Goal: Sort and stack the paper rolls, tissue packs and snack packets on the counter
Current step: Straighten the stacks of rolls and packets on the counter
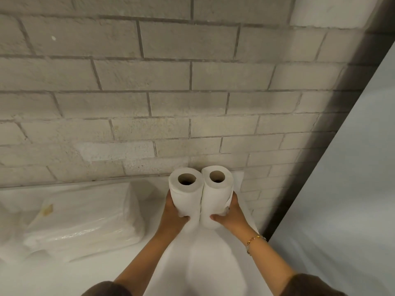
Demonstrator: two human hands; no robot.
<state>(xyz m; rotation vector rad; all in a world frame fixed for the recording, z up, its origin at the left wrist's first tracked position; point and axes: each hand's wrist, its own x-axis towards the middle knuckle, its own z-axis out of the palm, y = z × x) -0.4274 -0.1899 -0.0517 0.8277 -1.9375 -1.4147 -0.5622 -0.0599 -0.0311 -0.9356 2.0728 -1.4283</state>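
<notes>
Two white paper rolls stand upright side by side, touching, at the back of the white counter [85, 274] near the brick wall. My left hand [174, 214] grips the left roll [184, 193] from its left side, thumb in front. My right hand [232, 212] grips the right roll [215, 195] from its right side, thumb across the front. Both cardboard cores face up. Whether the rolls rest on the counter or on something beneath them is hidden by my hands. A clear-wrapped bundle of white tissue packs [85, 218] lies to the left.
A grey brick wall [171, 82] runs along the back of the counter. A tall pale panel [352, 189] closes the right side, leaving a dark gap at the corner. More white wrapped goods [10, 242] sit at the far left edge, washed out.
</notes>
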